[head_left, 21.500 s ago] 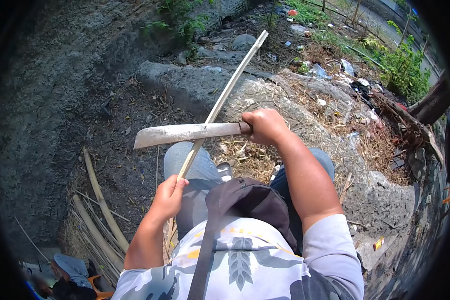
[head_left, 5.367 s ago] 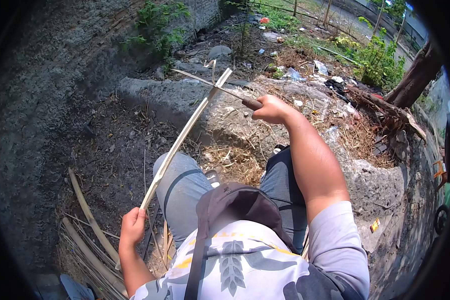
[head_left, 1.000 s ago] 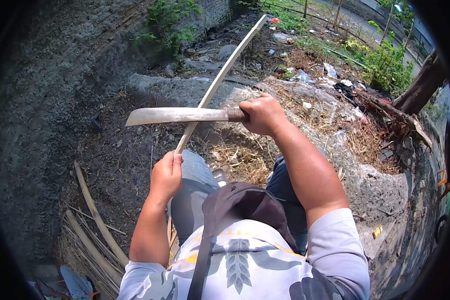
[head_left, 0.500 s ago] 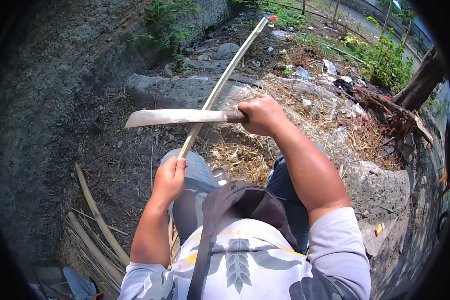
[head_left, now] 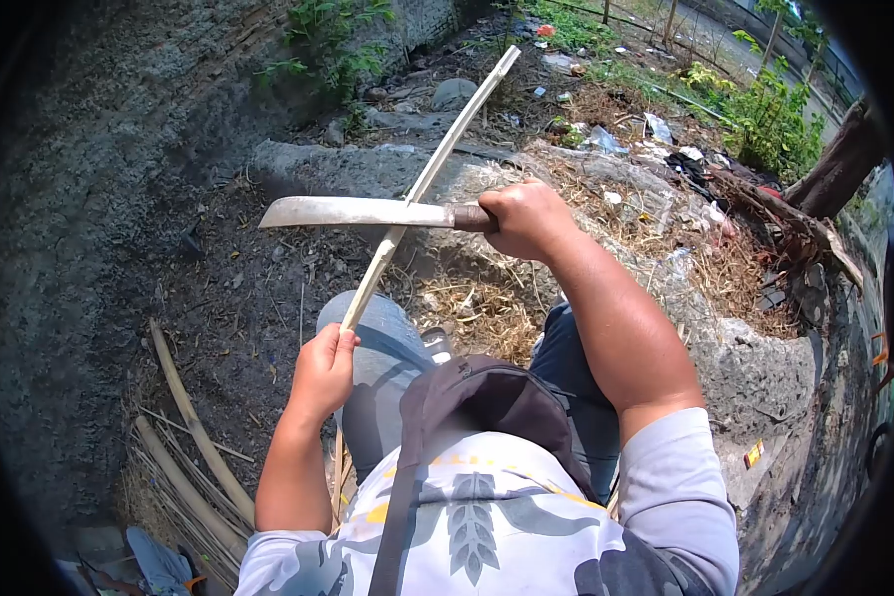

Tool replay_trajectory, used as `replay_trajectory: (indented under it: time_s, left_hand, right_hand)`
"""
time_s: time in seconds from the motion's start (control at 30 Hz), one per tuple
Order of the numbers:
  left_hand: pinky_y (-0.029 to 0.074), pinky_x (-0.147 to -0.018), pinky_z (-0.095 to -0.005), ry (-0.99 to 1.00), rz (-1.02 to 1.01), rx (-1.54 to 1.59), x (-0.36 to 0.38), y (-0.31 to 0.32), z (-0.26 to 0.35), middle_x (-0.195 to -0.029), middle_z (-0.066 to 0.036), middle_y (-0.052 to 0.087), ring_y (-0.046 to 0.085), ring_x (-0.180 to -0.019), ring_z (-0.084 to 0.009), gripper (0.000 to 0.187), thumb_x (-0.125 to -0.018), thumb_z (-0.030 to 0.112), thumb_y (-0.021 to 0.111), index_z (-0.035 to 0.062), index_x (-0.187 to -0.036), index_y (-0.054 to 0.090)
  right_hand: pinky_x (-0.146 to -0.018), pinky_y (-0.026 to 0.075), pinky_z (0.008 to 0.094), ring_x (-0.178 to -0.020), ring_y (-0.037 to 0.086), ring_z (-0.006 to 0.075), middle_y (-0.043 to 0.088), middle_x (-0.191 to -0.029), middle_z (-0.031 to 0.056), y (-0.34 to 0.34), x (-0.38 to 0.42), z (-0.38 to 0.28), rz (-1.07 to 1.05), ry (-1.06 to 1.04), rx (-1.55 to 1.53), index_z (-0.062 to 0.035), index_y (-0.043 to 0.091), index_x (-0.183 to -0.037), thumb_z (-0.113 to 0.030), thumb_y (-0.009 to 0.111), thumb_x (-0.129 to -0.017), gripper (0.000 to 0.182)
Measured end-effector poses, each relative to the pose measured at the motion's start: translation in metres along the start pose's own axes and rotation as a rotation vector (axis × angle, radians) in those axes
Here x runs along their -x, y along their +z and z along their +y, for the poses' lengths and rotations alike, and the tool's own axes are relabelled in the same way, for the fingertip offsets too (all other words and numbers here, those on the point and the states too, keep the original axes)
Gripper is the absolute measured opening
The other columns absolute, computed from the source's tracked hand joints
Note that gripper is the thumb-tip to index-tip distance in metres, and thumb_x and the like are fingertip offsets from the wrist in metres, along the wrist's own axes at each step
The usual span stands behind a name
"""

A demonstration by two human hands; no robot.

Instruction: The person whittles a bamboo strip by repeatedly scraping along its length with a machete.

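My left hand (head_left: 322, 373) is closed around the lower end of a long pale bamboo strip (head_left: 456, 130), which slants up and away to the right. My right hand (head_left: 532, 221) grips the dark handle of a machete (head_left: 348, 212). Its broad blade points left and lies across the strip around mid-length, apparently touching it. Just below the crossing, the strip's edge shows a raised, split-looking spot. Both hands are in front of my knees, above the ground.
Several cut bamboo pieces (head_left: 195, 422) lie on the ground at lower left. A rough wall (head_left: 79, 258) rises on the left. Ahead is a concrete ledge (head_left: 318, 174) with dry grass (head_left: 482, 308) and litter (head_left: 604, 139). A tree trunk (head_left: 844, 164) stands at right.
My left hand has drawn the bamboo strip down and slightly left toward me. The machete has shifted slightly up and right, so its blade crosses the strip farther from my left hand.
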State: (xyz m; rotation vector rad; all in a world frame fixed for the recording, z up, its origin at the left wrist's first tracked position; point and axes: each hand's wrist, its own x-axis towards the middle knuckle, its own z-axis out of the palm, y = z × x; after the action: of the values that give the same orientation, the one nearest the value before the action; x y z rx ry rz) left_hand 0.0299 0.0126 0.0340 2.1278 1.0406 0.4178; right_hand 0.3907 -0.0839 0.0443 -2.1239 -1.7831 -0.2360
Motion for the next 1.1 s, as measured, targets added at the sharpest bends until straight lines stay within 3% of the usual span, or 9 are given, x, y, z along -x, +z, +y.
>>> replay_trajectory:
  time_s: [0.1,0.23,0.47,0.57,0.67,0.73,0.8,1.0,1.1]
  left_hand:
    - [0.046,-0.060,-0.0367,0.041,0.022,-0.016,-0.005,0.003,0.001,-0.066,-0.011,0.059,0.056,-0.061,-0.0194,0.028,-0.108,0.024,0.055,0.0012,-0.098,0.068]
    - [0.046,-0.061,-0.0370,0.064,0.003,-0.059,0.002,-0.001,0.004,-0.067,-0.012,0.060,0.056,-0.061,-0.0204,0.029,-0.108,0.025,0.055,0.0012,-0.099,0.068]
    - [0.046,-0.061,-0.0361,0.027,-0.015,-0.030,-0.003,0.006,0.002,-0.067,-0.009,0.059,0.055,-0.061,-0.0183,0.029,-0.108,0.024,0.054,0.0011,-0.100,0.068]
    - [0.046,-0.061,-0.0361,0.052,-0.015,-0.014,-0.004,0.009,0.003,-0.066,-0.008,0.058,0.054,-0.061,-0.0174,0.029,-0.108,0.024,0.053,0.0011,-0.100,0.068]
    - [0.045,-0.061,-0.0350,0.045,-0.039,-0.014,-0.002,0.004,0.002,-0.067,-0.008,0.059,0.054,-0.062,-0.0159,0.028,-0.108,0.023,0.054,0.0012,-0.099,0.068]
    - [0.044,-0.060,-0.0346,-0.006,-0.054,-0.025,0.004,-0.005,0.003,-0.068,-0.008,0.059,0.054,-0.063,-0.0150,0.027,-0.108,0.023,0.054,0.0013,-0.099,0.068]
    - [0.044,-0.060,-0.0344,0.002,-0.062,-0.022,0.004,-0.004,-0.003,-0.067,-0.007,0.058,0.053,-0.062,-0.0145,0.027,-0.108,0.022,0.054,0.0015,-0.099,0.068]
    - [0.043,-0.058,-0.0346,-0.004,-0.075,0.035,0.003,0.005,-0.015,-0.065,-0.005,0.055,0.050,-0.061,-0.0134,0.027,-0.108,0.022,0.054,0.0016,-0.098,0.068]
    - [0.043,-0.058,-0.0342,0.010,-0.065,0.052,-0.003,0.009,-0.012,-0.066,-0.005,0.055,0.050,-0.061,-0.0130,0.027,-0.108,0.022,0.054,0.0014,-0.098,0.068]
  right_hand:
    - [-0.085,0.053,0.0434,-0.086,0.074,0.0303,0.075,-0.085,0.0088,-0.010,-0.001,-0.013,-0.099,-0.075,0.058,-0.0161,0.072,-0.088,-0.027,0.069,-0.081,0.013]
    - [-0.089,0.054,0.0441,-0.090,0.074,0.0298,0.076,-0.088,0.0100,-0.012,0.000,0.012,-0.153,0.153,0.041,-0.0159,0.072,-0.089,-0.026,0.068,-0.082,0.013]
    - [-0.087,0.052,0.0413,-0.087,0.075,0.0289,0.076,-0.087,0.0085,-0.009,0.000,-0.005,-0.162,0.056,0.085,-0.0174,0.073,-0.089,-0.025,0.068,-0.083,0.011]
    - [-0.082,0.053,0.0447,-0.079,0.072,0.0326,0.072,-0.077,0.0093,0.004,0.001,-0.018,-0.051,-0.145,-0.022,-0.0157,0.068,-0.081,-0.027,0.073,-0.076,0.014]
    - [-0.083,0.053,0.0440,-0.078,0.071,0.0331,0.072,-0.077,0.0095,0.009,-0.001,0.000,-0.028,-0.114,0.020,-0.0155,0.068,-0.081,-0.025,0.074,-0.073,0.014]
    - [-0.082,0.056,0.0474,-0.083,0.072,0.0348,0.073,-0.082,0.0114,0.004,-0.004,0.024,-0.066,0.138,0.010,-0.0152,0.069,-0.085,-0.022,0.072,-0.075,0.013]
    - [-0.088,0.056,0.0448,-0.093,0.074,0.0313,0.075,-0.090,0.0118,-0.003,-0.004,0.026,-0.160,0.159,0.065,-0.0152,0.074,-0.093,-0.023,0.072,-0.077,0.017]
    - [-0.087,0.055,0.0446,-0.091,0.074,0.0315,0.076,-0.089,0.0099,-0.018,0.001,0.006,-0.202,0.119,0.086,-0.0161,0.074,-0.093,-0.024,0.069,-0.080,0.016]
    - [-0.087,0.054,0.0434,-0.087,0.075,0.0294,0.075,-0.085,0.0092,-0.011,-0.001,-0.007,-0.212,-0.035,0.063,-0.0171,0.072,-0.087,-0.022,0.069,-0.078,0.011]
